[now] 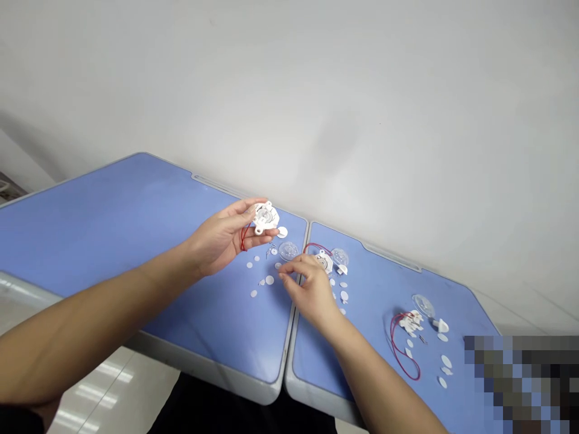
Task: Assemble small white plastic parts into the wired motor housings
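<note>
The left hand (pixel 221 238) is grasping a white plastic housing (pixel 265 217) above the blue table (pixel 90 241), near its back edge; the right hand (pixel 312 291) is curled at a second housing (pixel 322 261), I cannot tell if gripping, just beside the table seam (pixel 289 343)

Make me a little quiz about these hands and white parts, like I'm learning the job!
1. Which hand holds the round white plastic part?
2. How many clear round plastic domes lie on the blue tables?
3. What colour is the thin looped wire by the white plastic part at the far right?

Key:
1. The left hand
2. Three
3. Red
</note>
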Demonstrator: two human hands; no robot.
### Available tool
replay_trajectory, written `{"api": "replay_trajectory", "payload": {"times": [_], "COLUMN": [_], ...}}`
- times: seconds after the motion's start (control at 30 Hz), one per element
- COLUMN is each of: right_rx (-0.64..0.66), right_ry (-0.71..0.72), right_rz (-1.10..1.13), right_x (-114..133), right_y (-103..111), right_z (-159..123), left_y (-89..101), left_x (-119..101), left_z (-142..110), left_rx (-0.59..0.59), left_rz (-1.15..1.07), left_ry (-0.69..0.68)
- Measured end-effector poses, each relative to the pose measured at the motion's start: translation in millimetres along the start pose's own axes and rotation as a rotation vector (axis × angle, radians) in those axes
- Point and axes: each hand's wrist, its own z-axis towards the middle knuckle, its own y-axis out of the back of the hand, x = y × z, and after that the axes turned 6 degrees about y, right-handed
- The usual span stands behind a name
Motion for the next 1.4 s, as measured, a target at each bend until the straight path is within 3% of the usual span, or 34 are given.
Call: {"api": "replay_trajectory", "payload": {"times": [0.2, 0.4, 0.83, 0.97, 1.23, 1.4], "right_rx": [0.204, 0.212, 0.212, 0.205, 0.035, 0.023], "right_ry": [0.101, 0.116, 0.165, 0.165, 0.120, 0.173], "right_rz": [-0.194, -0.255, -0.274, -0.275, -0.057, -0.001], "right_x": [12.6, 12.0, 7.0, 9.0, 24.7, 39.1], "right_y": [-27.3, -41.3, -54.5, -46.0, 6.6, 16.9], "right_z": [18.6, 34.2, 36.1, 34.4, 41.4, 53.9], "left_y": [26.6, 34.0, 34.1, 32.5, 27.5, 27.4], "left_x": [17.6, 21.3, 21.9, 20.4, 19.8, 24.3], "left_z": [-0.8, -1.6, -4.0, -4.4, -6.2, -5.7], "left_rx": [-0.069, -0.054, -0.035, -0.053, -0.087, -0.060], "left_rz": [-0.032, -0.074, -0.093, -0.093, -0.071, -0.080], "left_ry": [0.053, 0.049, 0.051, 0.053, 0.069, 0.078]}}
